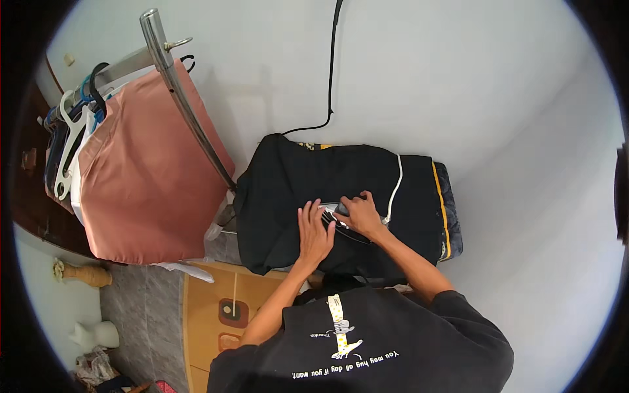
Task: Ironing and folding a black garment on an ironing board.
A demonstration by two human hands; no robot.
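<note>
My right hand [361, 213] is closed around the handle of a clothes iron [344, 226], which rests on a black garment [280, 196]. The iron's nose points left, and its white cord [396, 186] runs from the back end up over the cloth. My left hand [315, 235] lies nearly flat on the black cloth, fingers apart, just left of the iron's nose. Beneath the garment, a dark padded cover [451, 216] shows at the right, beside a yellow-edged strip of cloth.
A metal clothes rack [191, 115] stands at the left, with a pink garment [152, 172] and a white hanger [70, 140] on it. A black cable [332, 69] runs down the wall behind. A vase [88, 275] and a patterned mat [204, 304] lie lower left.
</note>
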